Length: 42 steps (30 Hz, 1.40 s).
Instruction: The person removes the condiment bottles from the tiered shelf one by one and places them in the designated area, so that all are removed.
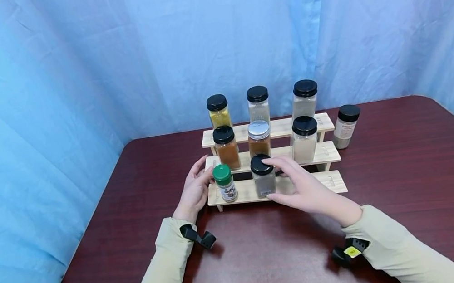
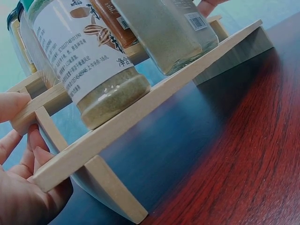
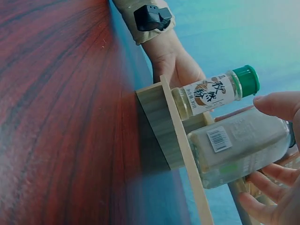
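A three-tier wooden spice rack [image 1: 242, 194] stands on the table. At its left end my left hand [image 1: 195, 191] grips the frame, thumb above the middle shelf and fingers beneath. A green-lidded spice jar [image 1: 228, 191] is upright at the left of the lowest tier. Beside it stands a square glass spice jar [image 1: 265, 184] with a black lid and greyish contents. Around that square jar is my right hand [image 1: 307, 187], thumb in front and fingers [image 3: 260, 206] on its right side, spread and loosely bent. Whether the fingertips press the glass is hard to see.
On the middle tier stand two brown-filled jars, one silver-lidded [image 1: 259, 145], and a pale-filled jar [image 1: 304, 145]. Three black-lidded jars, including a yellow-filled jar [image 1: 219, 115], line the top tier. Another black-lidded jar [image 1: 345, 128] stands on the table right of the rack. Blue curtains [image 1: 217, 42] hang behind.
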Motion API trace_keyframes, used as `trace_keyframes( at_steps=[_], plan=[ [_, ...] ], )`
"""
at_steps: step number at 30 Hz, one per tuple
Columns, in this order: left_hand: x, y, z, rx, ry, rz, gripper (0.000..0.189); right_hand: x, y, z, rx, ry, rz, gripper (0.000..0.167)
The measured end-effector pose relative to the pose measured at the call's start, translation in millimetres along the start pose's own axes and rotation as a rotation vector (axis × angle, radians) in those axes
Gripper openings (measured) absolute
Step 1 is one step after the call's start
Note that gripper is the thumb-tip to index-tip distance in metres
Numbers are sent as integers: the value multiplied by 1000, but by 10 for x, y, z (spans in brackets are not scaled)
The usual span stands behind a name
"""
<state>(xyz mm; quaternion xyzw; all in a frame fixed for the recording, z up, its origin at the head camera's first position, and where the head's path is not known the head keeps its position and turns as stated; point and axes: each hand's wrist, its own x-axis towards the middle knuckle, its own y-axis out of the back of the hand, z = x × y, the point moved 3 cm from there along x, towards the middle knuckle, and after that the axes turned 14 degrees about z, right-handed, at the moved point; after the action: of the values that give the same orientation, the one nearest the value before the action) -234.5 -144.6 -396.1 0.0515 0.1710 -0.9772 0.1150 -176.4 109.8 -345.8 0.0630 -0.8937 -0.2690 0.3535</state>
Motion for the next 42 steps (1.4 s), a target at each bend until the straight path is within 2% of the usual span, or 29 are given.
trace_keyframes(
  at_steps=[9,18,30,35,42],
  plan=[
    [20,19,-27,25,11,19,53,-14,-108,24,-8,11,97,70],
    [15,24,-20,20,1,15,51,-19,-249,22,-81,80,265,73],
    [10,-1,10,5,0,2,53,10,-340,41,-145,154,379,77],
    [26,-9,18,-2,-4,2,52,24,-356,36,-157,157,398,76],
    [18,2,-12,-1,20,9,52,0,-356,19,-149,136,365,74]
  ],
)
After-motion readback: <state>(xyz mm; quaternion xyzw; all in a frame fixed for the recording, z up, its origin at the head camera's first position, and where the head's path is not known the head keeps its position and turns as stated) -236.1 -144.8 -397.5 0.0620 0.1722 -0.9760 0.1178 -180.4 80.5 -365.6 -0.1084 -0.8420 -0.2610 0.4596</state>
